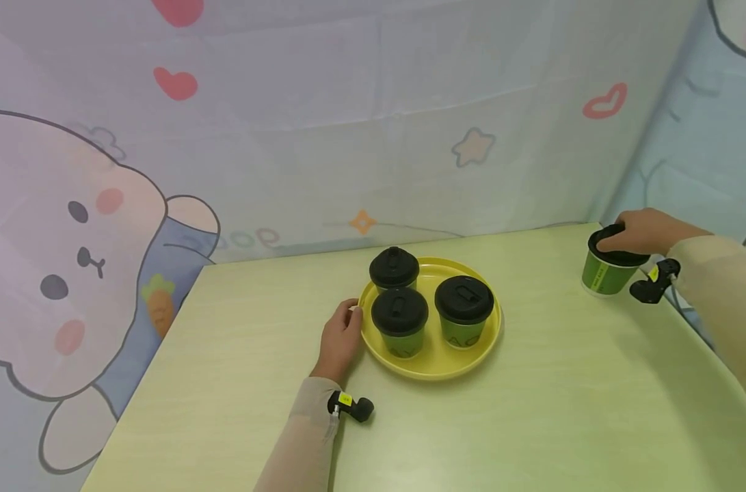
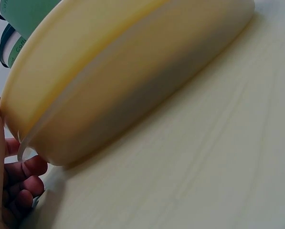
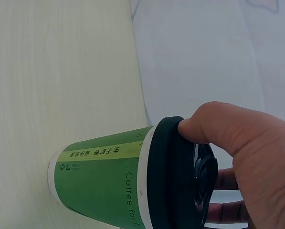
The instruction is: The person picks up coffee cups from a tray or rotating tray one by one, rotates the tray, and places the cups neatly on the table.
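My left hand [image 1: 340, 342] holds the left rim of a round yellow tray [image 1: 431, 367]. In the left wrist view the thumb lies at the upper edge of the rim and the curled fingers [image 2: 33, 186] are below it. At the far right my right hand [image 1: 652, 231] grips a green paper coffee cup [image 1: 608, 275] from above by its black lid [image 3: 168, 176]. The right wrist view shows the thumb on the lid's edge; some fingertips are hidden behind the lid. This cup stands upright near the table's back right corner, and I cannot tell whether its base touches the table.
Three similar lidded cups stand on the tray: one at the back [image 1: 394, 270], one at the front left [image 1: 401, 324] and one at the right [image 1: 464, 314]. A patterned cloth [image 1: 348, 137] hangs behind the pale table [image 1: 533, 424]. The table's right edge runs beneath my right arm.
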Tool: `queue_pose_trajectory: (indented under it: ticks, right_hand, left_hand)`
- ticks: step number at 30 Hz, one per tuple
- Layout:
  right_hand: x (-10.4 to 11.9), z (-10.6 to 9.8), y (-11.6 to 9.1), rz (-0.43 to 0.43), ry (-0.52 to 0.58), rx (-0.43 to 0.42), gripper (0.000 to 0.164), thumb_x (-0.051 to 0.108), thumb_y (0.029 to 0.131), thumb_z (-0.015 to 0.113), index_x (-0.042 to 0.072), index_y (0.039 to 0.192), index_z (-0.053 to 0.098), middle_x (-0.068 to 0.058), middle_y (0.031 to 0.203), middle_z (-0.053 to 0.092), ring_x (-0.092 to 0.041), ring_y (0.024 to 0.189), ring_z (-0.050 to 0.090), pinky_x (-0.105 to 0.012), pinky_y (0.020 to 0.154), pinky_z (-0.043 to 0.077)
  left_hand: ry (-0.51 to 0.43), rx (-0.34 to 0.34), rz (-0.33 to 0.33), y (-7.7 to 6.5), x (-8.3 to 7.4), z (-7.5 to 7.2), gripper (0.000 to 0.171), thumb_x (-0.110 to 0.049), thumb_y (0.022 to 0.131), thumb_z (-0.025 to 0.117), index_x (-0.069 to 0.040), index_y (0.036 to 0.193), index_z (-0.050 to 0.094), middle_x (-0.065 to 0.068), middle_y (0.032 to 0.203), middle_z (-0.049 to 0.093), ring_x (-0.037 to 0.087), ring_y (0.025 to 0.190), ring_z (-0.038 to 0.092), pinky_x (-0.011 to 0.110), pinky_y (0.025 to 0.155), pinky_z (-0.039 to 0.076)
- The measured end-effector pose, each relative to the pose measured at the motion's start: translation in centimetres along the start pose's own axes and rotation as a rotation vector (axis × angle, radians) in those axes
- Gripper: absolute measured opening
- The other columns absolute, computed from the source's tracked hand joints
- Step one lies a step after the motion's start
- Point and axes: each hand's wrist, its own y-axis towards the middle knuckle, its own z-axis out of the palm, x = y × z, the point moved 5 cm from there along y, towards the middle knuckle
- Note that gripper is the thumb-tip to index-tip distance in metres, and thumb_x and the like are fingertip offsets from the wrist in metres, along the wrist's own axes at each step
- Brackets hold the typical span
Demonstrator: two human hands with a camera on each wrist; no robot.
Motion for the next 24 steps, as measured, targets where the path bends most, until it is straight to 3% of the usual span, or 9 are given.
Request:
queue_pose_trajectory:
  ticks: [24]
  right_hand:
    - [-0.63, 0.56, 0.35, -0.024, 0.023, -0.004, 0.070, 0.037, 0.092, 0.066, -0.024, 0.123, 0.048, -0.040, 0.109, 0.056, -0.048, 0.097, 0.058, -0.060, 0.079, 0.050]
  left_hand:
    - [-0.006, 0.006, -0.010, -0.35, 0.01, -0.31, 0.038, -0.038, 0.106, 0.046, -0.018, 0.135, 0.060, 0.006, 0.104, 0.068, 0.022, 0.091, 0.061, 0.041, 0.086, 0.048]
